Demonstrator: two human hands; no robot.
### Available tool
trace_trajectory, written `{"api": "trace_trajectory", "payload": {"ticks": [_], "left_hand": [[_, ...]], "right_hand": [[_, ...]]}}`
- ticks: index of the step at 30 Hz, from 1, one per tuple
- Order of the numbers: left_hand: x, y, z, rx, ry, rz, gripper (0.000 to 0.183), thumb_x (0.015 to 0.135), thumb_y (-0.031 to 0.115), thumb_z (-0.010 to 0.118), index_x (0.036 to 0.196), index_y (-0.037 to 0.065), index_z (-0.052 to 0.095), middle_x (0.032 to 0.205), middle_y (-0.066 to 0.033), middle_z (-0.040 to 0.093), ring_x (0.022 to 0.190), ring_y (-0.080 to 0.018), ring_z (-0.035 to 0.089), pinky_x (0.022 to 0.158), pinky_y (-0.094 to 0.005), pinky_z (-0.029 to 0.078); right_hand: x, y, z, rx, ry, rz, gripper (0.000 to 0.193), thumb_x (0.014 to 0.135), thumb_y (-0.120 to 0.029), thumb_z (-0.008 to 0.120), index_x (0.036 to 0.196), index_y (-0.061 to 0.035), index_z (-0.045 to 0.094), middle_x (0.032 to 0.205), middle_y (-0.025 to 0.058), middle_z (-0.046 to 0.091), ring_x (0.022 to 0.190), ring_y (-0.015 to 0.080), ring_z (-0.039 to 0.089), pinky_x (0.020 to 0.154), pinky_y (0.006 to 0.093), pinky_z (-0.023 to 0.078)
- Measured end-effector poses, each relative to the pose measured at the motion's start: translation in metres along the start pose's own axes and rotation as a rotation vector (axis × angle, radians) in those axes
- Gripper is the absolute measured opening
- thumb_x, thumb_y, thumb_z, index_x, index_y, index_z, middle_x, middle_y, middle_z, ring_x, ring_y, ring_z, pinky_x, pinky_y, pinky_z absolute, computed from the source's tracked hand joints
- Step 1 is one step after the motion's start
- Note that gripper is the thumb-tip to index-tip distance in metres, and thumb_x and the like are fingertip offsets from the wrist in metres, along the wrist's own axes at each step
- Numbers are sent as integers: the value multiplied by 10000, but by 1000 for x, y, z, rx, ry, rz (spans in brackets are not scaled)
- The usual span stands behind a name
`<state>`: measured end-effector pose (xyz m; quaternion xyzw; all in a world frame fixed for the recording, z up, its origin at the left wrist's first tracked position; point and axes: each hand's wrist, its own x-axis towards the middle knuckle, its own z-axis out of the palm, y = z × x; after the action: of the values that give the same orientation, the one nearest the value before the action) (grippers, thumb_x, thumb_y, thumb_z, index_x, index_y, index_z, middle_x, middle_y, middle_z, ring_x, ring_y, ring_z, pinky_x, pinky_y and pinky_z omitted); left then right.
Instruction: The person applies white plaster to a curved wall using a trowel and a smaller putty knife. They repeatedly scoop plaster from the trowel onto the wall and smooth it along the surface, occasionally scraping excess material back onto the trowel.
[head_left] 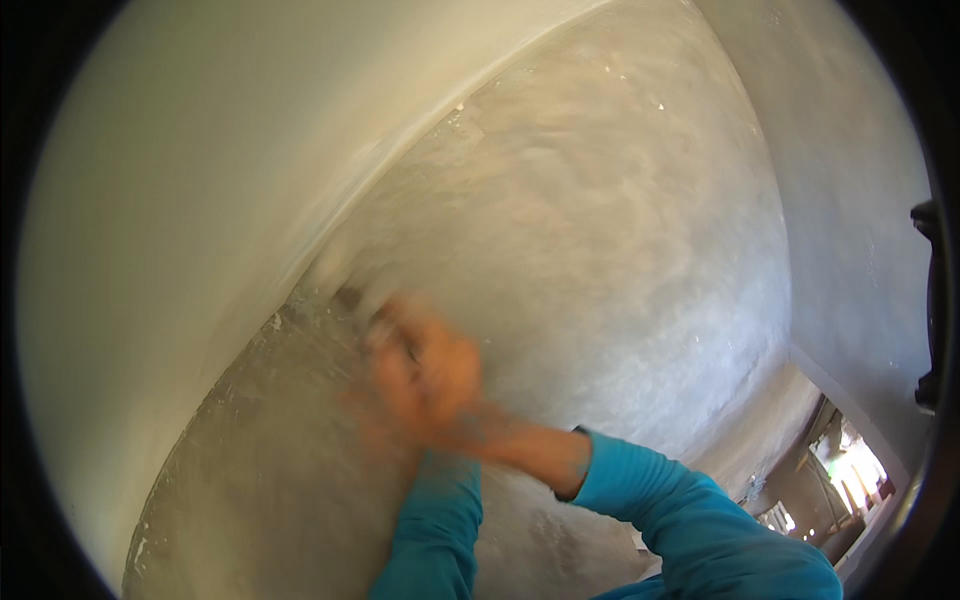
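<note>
My right hand (435, 365) is over the grey, mottled concrete floor (560, 210), left of the middle of the view. It looks curled in a fist, though motion smears the fingers. Just past the knuckles shows a small dark blurred thing (348, 297), too smeared to name; it seems to be at the floor surface. My left hand (385, 415) lies close against the right one, largely covered by it and blurred, so its fingers do not show. Both forearms wear teal sleeves, and the right forearm crosses in from the lower right.
A pale smooth wall (200, 180) curves along the left, meeting the floor at an edge with whitish flecks. Another grey wall (850, 150) rises at the right. At the lower right an opening (850, 470) lets in bright light, with cluttered items beyond. Small white crumbs dot the floor.
</note>
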<state>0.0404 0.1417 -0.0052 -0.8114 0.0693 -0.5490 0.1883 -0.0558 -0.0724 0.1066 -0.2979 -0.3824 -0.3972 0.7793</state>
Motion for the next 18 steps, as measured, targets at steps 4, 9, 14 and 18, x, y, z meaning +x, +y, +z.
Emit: {"api": "trace_trajectory", "payload": {"ticks": [4, 9, 14, 18], "left_hand": [[-3, -3, 24, 235, -5, -107, 793, 921, 481, 613, 1483, -5, 337, 1519, -299, 280, 1459, -477, 218, 1162, -639, 215], [-9, -7, 43, 399, -21, -178, 694, 959, 395, 496, 1510, 13, 316, 1557, -296, 235, 1467, -498, 189, 1172, -641, 183], [-12, -2, 26, 260, -4, -93, 627, 983, 337, 443, 1511, 31, 302, 1574, -286, 201, 1479, -502, 149, 1183, -640, 161], [-6, -1, 28, 318, 87, -40, 658, 949, 366, 513, 1488, 33, 336, 1557, -298, 219, 1459, -518, 199, 1166, -651, 200]], "right_hand": [[69, 30, -19, -61, 372, -14, 191, 966, -41, 556, 1119, 72, 561, 959, 214, 565, 798, 360, 576, 692, 443, 462], [53, -15, 69, -203, 388, -130, 452, 920, -38, 644, 1347, 45, 520, 1012, 170, 606, 815, 308, 618, 705, 381, 511], [14, 4, 14, -471, 305, -249, 355, 917, -16, 613, 1270, 9, 603, 954, 159, 668, 760, 293, 637, 724, 384, 525], [80, 56, -56, -323, 340, -209, 260, 906, 11, 599, 1163, 6, 641, 952, 161, 670, 783, 274, 649, 731, 364, 527]]}}
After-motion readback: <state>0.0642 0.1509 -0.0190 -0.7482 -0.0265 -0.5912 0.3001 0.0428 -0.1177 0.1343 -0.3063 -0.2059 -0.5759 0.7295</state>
